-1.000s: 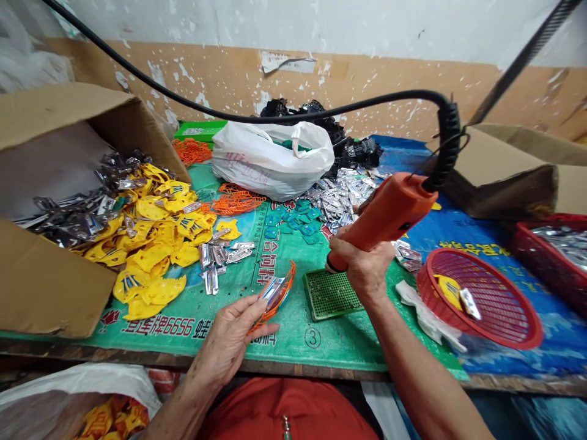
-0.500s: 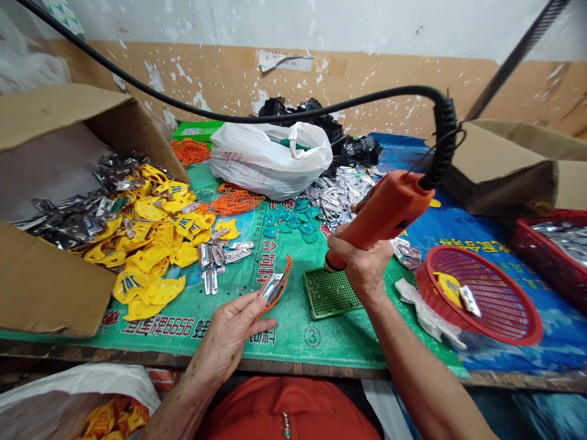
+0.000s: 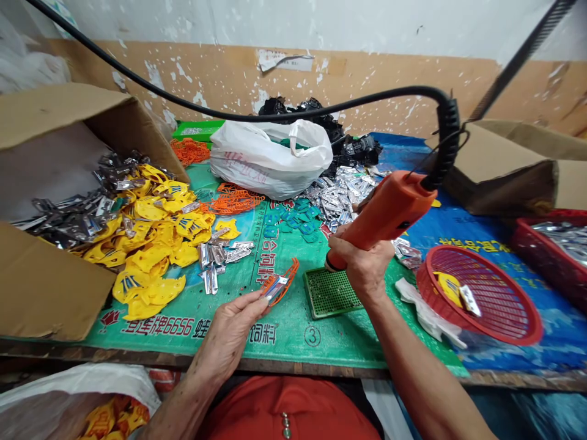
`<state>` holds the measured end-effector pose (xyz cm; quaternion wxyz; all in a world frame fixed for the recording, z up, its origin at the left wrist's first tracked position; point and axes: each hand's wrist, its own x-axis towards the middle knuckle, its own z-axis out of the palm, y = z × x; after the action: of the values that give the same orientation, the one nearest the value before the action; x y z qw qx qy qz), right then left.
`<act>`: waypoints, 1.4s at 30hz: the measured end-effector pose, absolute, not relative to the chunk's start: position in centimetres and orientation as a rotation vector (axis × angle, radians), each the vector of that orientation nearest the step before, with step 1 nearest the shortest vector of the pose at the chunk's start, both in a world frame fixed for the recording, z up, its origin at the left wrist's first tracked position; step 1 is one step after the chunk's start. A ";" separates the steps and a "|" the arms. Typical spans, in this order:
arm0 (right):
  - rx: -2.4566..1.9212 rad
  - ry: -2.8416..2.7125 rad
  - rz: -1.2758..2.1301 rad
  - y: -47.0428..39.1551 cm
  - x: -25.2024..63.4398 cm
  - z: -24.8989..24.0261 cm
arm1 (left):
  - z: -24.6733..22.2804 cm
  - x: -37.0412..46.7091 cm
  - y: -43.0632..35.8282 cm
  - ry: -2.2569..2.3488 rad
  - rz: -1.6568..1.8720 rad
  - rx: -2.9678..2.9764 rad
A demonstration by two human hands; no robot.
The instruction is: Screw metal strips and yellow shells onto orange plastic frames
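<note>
Between thumb and fingers, my left hand (image 3: pixel 232 327) pinches an orange plastic frame (image 3: pixel 290 278) with a silver and blue piece (image 3: pixel 276 286) lying against it. My right hand (image 3: pixel 367 266) is wrapped round an orange power tool (image 3: pixel 389 208), whose black cable rises from its upper end. The tool's lower tip is hidden behind the hand and points down over a green tray (image 3: pixel 330 294) filled with small dark bits. Left of my left hand lie loose silver pieces (image 3: pixel 211 263) and a heap of yellow plastic parts (image 3: pixel 156 244).
A cardboard box (image 3: pixel 50 281) stands at the left, spilling dark metallic parts. Behind are a white bag (image 3: pixel 270 159), orange frames (image 3: pixel 236 198), teal pieces (image 3: pixel 293 217) and silver parts (image 3: pixel 343 189). At right are a red basket (image 3: pixel 518 311) and another box (image 3: pixel 499 159).
My left hand has turned the orange frame and silver piece, so more of the frame shows and they sit slightly further right. The tool has barely shifted.
</note>
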<state>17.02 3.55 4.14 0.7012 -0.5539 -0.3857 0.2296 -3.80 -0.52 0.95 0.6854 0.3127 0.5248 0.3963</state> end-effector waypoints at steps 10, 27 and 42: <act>-1.186 -0.850 0.458 3.4 17.5 4.7 | 0.4 -4.0 -0.5 1.210 0.871 0.725; -1.081 -0.839 0.579 3.7 16.4 3.8 | -0.4 -4.4 -0.5 1.282 0.861 0.783; -1.157 -0.861 0.559 3.6 16.0 4.0 | -0.3 -4.6 -0.5 1.343 0.819 0.887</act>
<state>15.99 3.60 3.98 0.7156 -0.5224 -0.3889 0.2525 -4.57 -0.45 -0.29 0.6194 0.3856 0.5838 0.3560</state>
